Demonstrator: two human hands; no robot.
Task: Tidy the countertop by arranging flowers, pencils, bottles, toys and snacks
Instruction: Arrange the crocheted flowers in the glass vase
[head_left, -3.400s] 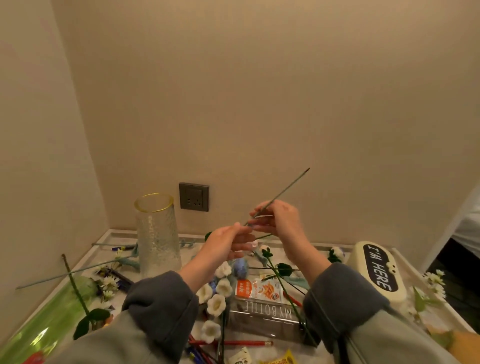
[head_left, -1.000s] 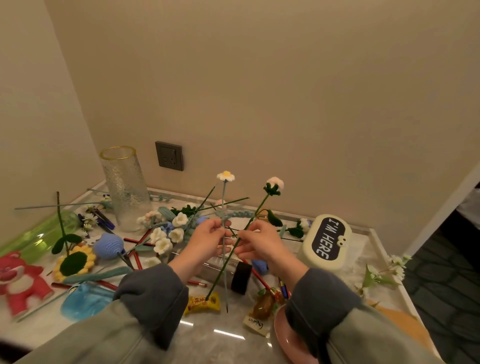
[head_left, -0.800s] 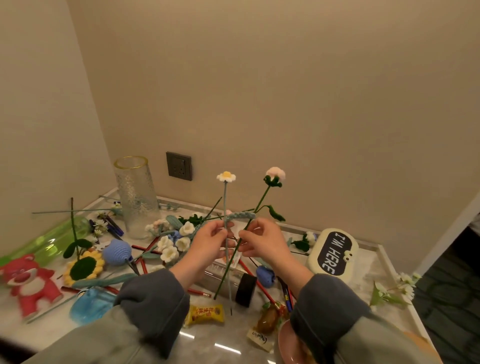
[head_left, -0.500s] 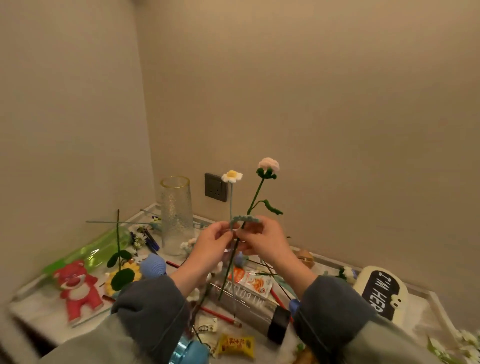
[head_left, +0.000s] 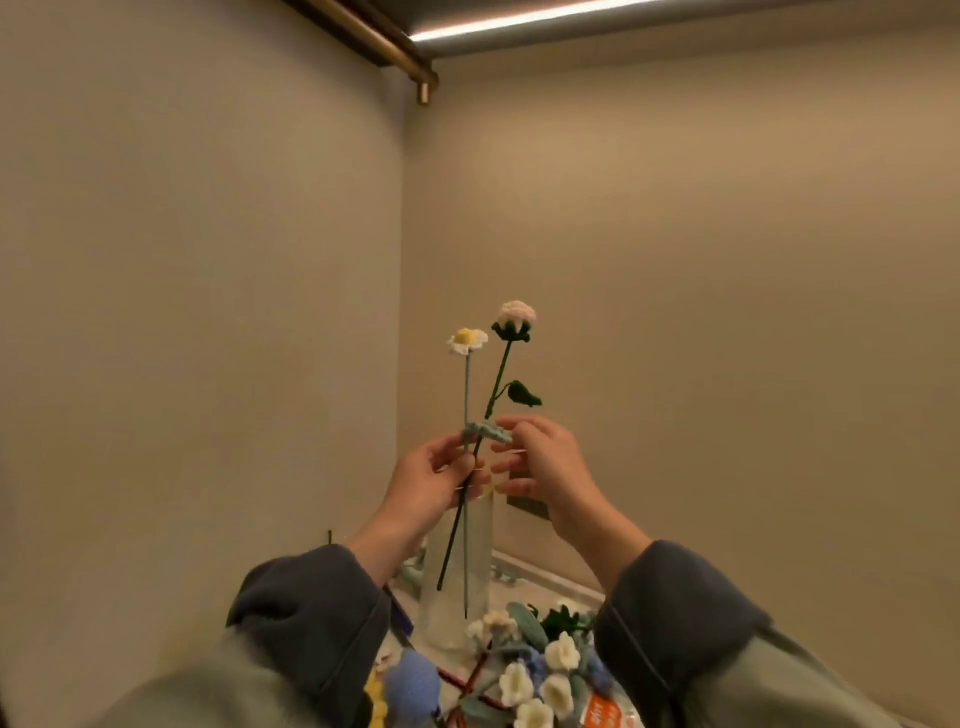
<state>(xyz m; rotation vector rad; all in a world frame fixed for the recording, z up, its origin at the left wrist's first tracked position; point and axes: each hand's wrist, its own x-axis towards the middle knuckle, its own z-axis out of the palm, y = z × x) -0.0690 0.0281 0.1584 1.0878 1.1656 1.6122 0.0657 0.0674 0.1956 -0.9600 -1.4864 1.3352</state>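
Note:
Two crochet flowers stand upright in front of me: a white daisy with a yellow centre on a pale stem, and a pink rose on a dark green stem with one leaf. My left hand grips both stems together. My right hand pinches a grey-blue crochet leaf where it crosses the stems. The stem ends hang in front of the clear glass vase, which stands on the counter behind my hands.
White bell flowers, a blue crochet ball and an orange snack packet lie on the counter at the bottom. Beige walls meet in a corner right behind the vase. A wall socket shows behind my right hand.
My view has tilted up and swung toward the corner. Both hands rose with the two flowers and now sit in front of the vase; most of the counter has dropped from view.

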